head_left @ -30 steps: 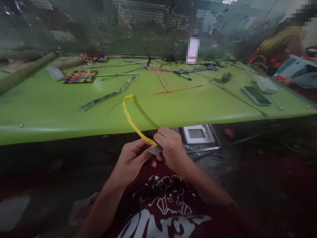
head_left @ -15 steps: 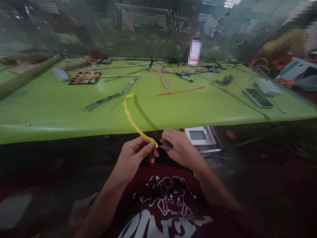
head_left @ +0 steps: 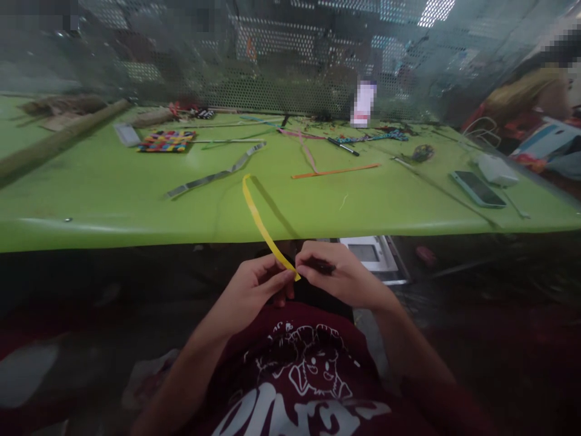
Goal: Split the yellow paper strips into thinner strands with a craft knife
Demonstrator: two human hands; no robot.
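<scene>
A long yellow strip [head_left: 258,218] arcs up from my hands to the near part of the green table [head_left: 91,200]. My left hand [head_left: 254,290] pinches its lower end between thumb and fingers, just below the table's front edge. My right hand [head_left: 336,275] meets it there, fingertips closed on the same end and on a dark strip [head_left: 320,265] lying across its fingers. Both hands are held over my lap, above my maroon shirt.
On the table lie a grey strip [head_left: 213,175], an orange strip [head_left: 336,171], a pink strip [head_left: 308,154], a colourful woven mat [head_left: 167,141], a pen [head_left: 342,146] and a phone [head_left: 477,188]. A perforated metal screen [head_left: 272,91] backs the table. A white device [head_left: 370,253] sits under it.
The grey piece held under the yellow strip a second ago is out of sight. A dark strip now lies in my right hand. The yellow strip's top end has shifted right.
</scene>
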